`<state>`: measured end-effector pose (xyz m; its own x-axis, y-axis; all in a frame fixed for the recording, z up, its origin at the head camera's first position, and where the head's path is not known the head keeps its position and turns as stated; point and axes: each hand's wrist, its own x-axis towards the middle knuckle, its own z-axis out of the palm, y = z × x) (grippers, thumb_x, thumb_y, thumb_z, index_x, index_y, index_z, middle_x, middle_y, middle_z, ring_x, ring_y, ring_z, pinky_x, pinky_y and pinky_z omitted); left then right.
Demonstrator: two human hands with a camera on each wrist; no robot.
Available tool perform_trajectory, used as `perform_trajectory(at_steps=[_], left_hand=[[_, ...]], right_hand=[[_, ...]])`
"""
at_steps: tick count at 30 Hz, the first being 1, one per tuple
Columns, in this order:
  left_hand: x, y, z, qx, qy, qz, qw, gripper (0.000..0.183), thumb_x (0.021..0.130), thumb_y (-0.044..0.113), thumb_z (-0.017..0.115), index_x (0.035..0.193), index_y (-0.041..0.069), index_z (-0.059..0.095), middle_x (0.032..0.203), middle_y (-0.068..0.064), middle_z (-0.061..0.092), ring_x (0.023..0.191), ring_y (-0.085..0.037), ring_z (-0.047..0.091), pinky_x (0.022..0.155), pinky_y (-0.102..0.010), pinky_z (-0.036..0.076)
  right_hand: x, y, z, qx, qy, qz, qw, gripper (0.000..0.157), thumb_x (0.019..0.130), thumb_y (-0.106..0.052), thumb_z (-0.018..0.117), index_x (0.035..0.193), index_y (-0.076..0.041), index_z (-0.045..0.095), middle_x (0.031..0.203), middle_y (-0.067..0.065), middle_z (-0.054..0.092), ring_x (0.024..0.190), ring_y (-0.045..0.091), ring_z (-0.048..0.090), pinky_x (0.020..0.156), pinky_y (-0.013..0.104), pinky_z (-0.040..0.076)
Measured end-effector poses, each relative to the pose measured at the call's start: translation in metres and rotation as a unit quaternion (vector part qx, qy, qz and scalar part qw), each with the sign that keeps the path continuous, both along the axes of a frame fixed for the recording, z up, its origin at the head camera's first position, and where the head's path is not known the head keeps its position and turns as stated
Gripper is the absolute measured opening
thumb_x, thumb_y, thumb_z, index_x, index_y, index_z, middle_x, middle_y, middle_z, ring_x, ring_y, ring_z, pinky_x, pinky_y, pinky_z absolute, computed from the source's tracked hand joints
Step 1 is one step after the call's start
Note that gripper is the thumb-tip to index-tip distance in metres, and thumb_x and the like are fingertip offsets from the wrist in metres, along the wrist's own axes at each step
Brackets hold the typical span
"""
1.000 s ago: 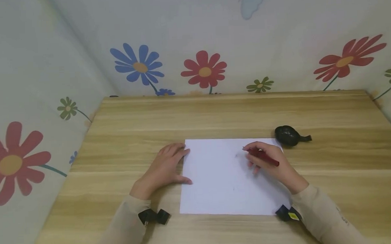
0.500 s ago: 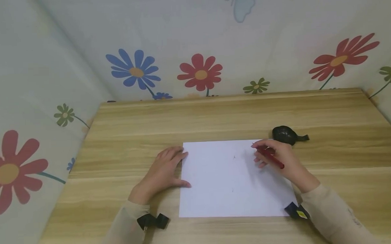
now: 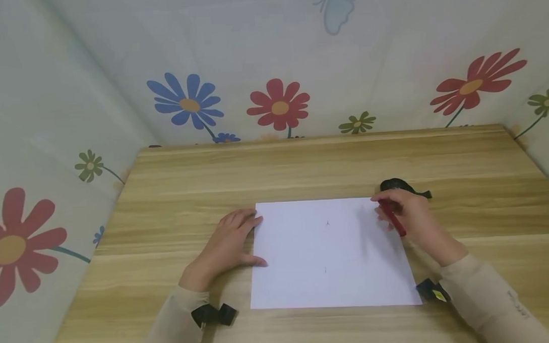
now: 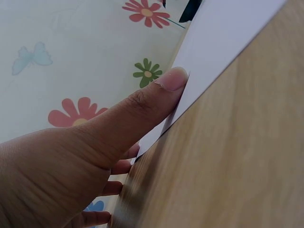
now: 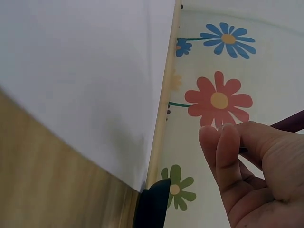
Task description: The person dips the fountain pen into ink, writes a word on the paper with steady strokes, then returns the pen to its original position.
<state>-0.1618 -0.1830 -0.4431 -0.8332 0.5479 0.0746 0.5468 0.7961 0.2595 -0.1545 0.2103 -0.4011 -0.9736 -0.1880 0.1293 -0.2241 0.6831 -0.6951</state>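
Observation:
A white sheet of paper lies flat on the wooden table, with a small forked mark and a short stroke on it. My left hand rests at its left edge, thumb and fingertips on the paper and spread apart; the left wrist view shows the thumb on the sheet. Above the sheet's upper right corner, my right hand holds a dark red pen. The right wrist view shows thumb and fingertips together and part of the pen behind the hand.
A black rounded object with a short tail-like handle lies just behind the paper's upper right corner, partly covered by my right hand. Flower-printed walls stand behind and left of the table. Black wrist devices hang by both sleeves.
My right hand has moved right with the pen, from over the paper's middle right to its upper right corner, uncovering the forked mark. My left hand has stayed at the left edge.

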Motion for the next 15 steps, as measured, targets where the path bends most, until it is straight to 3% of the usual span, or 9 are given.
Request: perform_trajectory(at_steps=[6,15], left_hand=[[0.001,0.001,0.001,0.004,0.001,-0.001,1.0000,0.101,0.058,0.062,0.080,0.136,0.006,0.052,0.145,-0.014,0.044,0.135,-0.036,0.040,0.112,-0.056,0.033],[0.003,0.002,0.002,0.006,0.005,-0.001,1.0000,0.100,0.058,0.061,0.081,0.136,0.005,0.053,0.145,-0.015,0.045,0.134,-0.036,0.041,0.112,-0.055,0.033]], right_hand=[[-0.003,0.014,-0.004,0.079,0.092,0.000,0.993,0.031,0.075,0.009,0.073,0.103,-0.003,0.068,0.100,0.023,0.068,0.081,0.030,0.061,0.064,0.037,0.056],[-0.006,0.031,-0.005,0.110,0.122,-0.007,0.986,0.026,0.075,0.010,0.071,0.098,-0.002,0.069,0.093,0.023,0.068,0.074,0.026,0.062,0.059,0.030,0.053]])
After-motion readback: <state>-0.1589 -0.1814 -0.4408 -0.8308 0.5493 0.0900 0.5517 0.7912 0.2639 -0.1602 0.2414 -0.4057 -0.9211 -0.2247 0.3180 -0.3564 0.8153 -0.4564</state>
